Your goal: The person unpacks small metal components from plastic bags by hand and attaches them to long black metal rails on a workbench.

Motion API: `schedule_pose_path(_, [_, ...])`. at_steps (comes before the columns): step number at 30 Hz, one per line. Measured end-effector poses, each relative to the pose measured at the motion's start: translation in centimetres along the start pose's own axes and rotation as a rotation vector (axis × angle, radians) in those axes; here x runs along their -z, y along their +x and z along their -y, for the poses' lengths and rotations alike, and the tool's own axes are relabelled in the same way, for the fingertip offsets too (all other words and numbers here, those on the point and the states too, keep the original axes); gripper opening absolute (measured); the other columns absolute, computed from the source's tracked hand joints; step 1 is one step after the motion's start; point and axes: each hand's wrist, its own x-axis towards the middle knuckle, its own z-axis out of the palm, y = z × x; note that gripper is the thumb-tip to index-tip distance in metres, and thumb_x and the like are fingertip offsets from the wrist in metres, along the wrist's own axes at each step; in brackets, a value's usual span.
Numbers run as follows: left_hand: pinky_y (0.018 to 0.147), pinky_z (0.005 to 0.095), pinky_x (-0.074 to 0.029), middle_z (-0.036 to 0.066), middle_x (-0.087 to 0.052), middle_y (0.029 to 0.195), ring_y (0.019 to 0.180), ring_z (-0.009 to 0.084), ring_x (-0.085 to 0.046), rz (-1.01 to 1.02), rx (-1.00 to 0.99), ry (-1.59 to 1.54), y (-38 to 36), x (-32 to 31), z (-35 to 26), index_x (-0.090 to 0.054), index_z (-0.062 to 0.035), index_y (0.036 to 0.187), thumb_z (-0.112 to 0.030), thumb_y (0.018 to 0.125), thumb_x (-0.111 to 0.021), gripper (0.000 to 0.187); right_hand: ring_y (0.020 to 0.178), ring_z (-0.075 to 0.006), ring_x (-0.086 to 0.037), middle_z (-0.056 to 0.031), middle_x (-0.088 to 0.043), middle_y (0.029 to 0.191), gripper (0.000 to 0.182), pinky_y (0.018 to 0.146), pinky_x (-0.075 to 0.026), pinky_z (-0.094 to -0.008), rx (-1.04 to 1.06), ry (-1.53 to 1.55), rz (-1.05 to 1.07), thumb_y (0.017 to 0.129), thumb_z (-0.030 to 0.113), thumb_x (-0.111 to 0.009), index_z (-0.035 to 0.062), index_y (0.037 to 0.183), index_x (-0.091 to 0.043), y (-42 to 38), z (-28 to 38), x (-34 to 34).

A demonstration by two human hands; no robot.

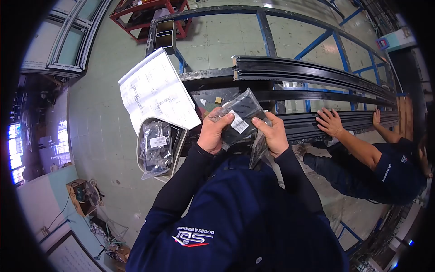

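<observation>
Dark shirt (253, 213) sits below left hand (212, 136) and right hand (275, 136), both clamped on 1 labelled bag (247, 109) between them, seemingly being checked; turning it would call for loosening 1 hand.

Centre: two clear plastic packets (239, 121); more overlapping at left, count unclear. One pale-rimmed bin (139, 149). One open white drawing booklet (152, 86). One small yellow block (219, 100). Right: at least three long black grooved profiles (312, 72).

Our crinkled clear plastic bag (246, 108), white-labelled with dark contents, is held tilted between our left hand (213, 132) and right hand (273, 134).
</observation>
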Motion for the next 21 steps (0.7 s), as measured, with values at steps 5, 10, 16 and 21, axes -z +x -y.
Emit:
schedule_pose_path(5, [0.092, 0.0324, -0.056, 0.008, -0.072, 0.113, 0.1, 0.0158, -0.07, -0.018, 0.042, -0.104, -0.3, 0.6, 0.5, -0.062, -0.0007, 0.121, -0.014, 0.097, -0.073, 0.029, 0.088, -0.0071, -0.066, -0.0044, -0.074, 0.1, 0.022, 0.08, -0.053, -0.0245, -0.032, 0.018, 0.01, 0.097, 0.012, -0.073, -0.0042, 0.112, -0.071, 0.0, 0.1, -0.5])
schedule_pose_path(10, [0.093, 0.0322, -0.056, 0.008, -0.071, 0.117, 0.103, 0.0166, -0.07, -0.024, 0.034, -0.158, -1.1, 0.5, 0.7, -0.06, 0.0, 0.129, -0.014, 0.1, -0.068, 0.033, 0.089, -0.0077, -0.066, -0.0042, -0.074, 0.099, 0.025, 0.08, -0.052, -0.0245, -0.08, 0.032, 0.026, 0.097, 0.015, -0.074, -0.0045, 0.112, -0.071, 0.0, 0.2, -0.8])
schedule_pose_path(16, [0.092, 0.0341, -0.057, 0.008, -0.07, 0.121, 0.107, 0.0166, -0.069, 0.002, -0.017, -0.12, -1.8, 1.3, 2.1, -0.058, -0.0006, 0.133, -0.012, 0.097, -0.071, 0.04, 0.089, -0.0105, -0.066, -0.0043, -0.073, 0.1, 0.031, 0.08, -0.051, -0.0263, -0.039, -0.133, -0.038, 0.095, 0.023, -0.076, -0.0036, 0.11, -0.071, -0.2, -0.2, -0.6])
schedule_pose_path(21, [0.073, 0.0351, -0.065, 0.011, -0.07, 0.123, 0.106, 0.0207, -0.07, -0.038, 0.065, -0.029, -4.0, 1.5, 1.8, -0.05, -0.0006, 0.142, 0.003, 0.09, -0.074, 0.058, 0.089, -0.0106, -0.067, -0.0055, -0.072, 0.104, 0.024, 0.08, -0.052, -0.0266, -0.082, -0.007, -0.006, 0.1, 0.017, -0.07, -0.0018, 0.115, -0.069, 0.3, -1.4, -1.0])
